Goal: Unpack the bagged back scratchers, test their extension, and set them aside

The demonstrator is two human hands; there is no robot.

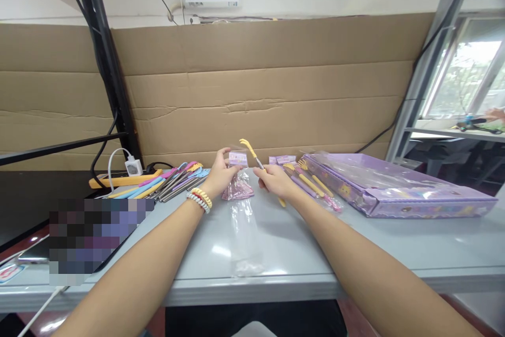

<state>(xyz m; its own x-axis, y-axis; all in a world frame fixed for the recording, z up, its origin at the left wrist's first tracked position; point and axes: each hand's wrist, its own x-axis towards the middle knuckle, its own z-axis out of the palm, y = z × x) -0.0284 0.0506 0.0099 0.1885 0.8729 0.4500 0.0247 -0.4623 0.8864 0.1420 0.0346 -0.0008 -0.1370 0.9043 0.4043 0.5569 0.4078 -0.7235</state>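
Note:
My left hand [218,173] pinches the purple header of a clear plastic bag [238,185] that stands on the grey table [355,247]. My right hand [275,181] is closed on a yellow-handled piece of cutlery [252,154], held slanted with its yellow end up, right beside the bag's top. Another clear empty bag [244,237] lies flat on the table nearer to me. A pile of cutlery with coloured handles [169,182] lies left of my left hand. More packed yellow and purple cutlery [311,182] lies right of my right hand.
A long purple box [394,187] lies on the right of the table. A yellow power strip with a white charger [132,169] sits at the back left. Cardboard [256,95] lines the wall behind. A blurred-out item [94,237] lies front left. Metal shelf posts stand on both sides.

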